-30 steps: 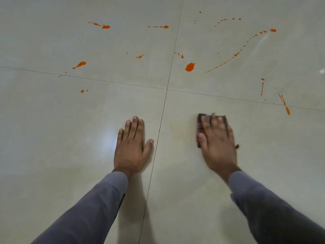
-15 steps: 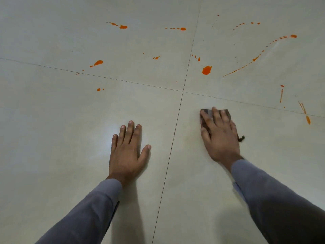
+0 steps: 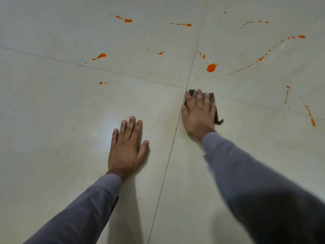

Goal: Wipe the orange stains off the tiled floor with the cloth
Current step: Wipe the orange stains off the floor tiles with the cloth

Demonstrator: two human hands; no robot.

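Right hand presses a dark cloth flat where the tile seams cross; the orange stains lie ahead, unwiped.

The right hand [image 3: 198,113] lies with straight fingers spread over the dark brown cloth [image 3: 212,97], pinning it to the tiled floor [image 3: 52,120], probably so that the whole pad rubs evenly; a frayed corner pokes out just beside the little-finger side. The left hand [image 3: 126,148] rests palm down with fingers straight, holding nothing, well apart from the cloth and nearer the person, seemingly to bear weight while leaning forward. Just beyond the right hand's fingertips sits the largest orange blot [image 3: 211,67], with a long thin orange streak [image 3: 263,58] running off to its right. Smaller orange splashes [image 3: 101,56] are scattered far ahead of the left hand.
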